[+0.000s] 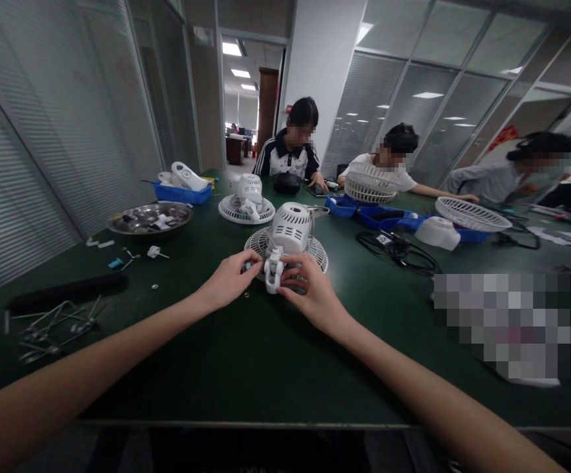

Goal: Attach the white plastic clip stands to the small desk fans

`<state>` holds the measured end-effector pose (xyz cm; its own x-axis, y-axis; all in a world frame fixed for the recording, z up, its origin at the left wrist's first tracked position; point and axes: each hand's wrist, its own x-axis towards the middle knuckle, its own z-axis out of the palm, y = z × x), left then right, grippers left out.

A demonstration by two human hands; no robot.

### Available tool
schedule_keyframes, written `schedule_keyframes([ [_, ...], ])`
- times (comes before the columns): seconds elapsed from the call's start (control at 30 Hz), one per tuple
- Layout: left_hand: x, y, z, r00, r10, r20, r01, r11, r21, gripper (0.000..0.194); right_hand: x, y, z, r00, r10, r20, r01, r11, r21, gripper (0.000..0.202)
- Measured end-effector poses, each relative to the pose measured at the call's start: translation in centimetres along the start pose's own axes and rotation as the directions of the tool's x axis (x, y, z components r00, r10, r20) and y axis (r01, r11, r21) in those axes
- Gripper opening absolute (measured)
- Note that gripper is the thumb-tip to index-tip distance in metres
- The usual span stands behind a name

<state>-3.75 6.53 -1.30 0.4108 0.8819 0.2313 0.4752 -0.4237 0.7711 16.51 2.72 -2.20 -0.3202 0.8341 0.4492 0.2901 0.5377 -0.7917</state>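
Note:
A white fan head (291, 226) rests on its round grille (320, 255) in front of me, motor housing up. My right hand (309, 279) has its fingers closed around the white clip-like neck bracket (273, 276) at the near side of the fan. Just left of the bracket, my left hand (233, 279) is pinched; a small bluish bit shows at its fingertips, too small to name. A tiny brass-coloured ring (246, 295) lies on the table below the left fingers.
On the left are a metal bowl (184, 220) of small parts, bent wire pieces (51, 328) and a black foam tube (68, 291). A second fan head (250, 189) stands behind. Black cables (403, 253) and blue trays (342, 209) lie right. Several people sit across the green table (285, 368).

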Motion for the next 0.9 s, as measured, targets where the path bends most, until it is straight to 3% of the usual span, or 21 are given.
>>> schedule_keyframes([
  [0.37,0.3,-0.8,1.2,0.992,-0.038,0.119,0.080,0.924,-0.373,0.020,-0.2,0.3,0.0,0.999,-0.034,-0.010,0.032,0.992,-0.122,0.044],
  [0.7,-0.2,0.5,1.0,0.977,-0.093,0.190,0.168,0.887,-0.431,0.032,-0.1,0.4,-0.1,0.999,-0.006,-0.053,0.005,1.000,-0.017,0.022],
  [0.8,-0.4,0.5,1.3,0.980,-0.069,0.187,0.152,0.865,-0.478,0.035,-0.1,0.7,-0.3,0.998,-0.038,-0.047,0.035,0.996,-0.076,0.013],
  [0.9,-0.4,0.3,1.4,0.983,-0.074,0.168,0.150,0.855,-0.497,0.034,-0.2,0.5,-0.4,0.998,-0.058,0.010,0.059,0.988,-0.143,0.017],
])
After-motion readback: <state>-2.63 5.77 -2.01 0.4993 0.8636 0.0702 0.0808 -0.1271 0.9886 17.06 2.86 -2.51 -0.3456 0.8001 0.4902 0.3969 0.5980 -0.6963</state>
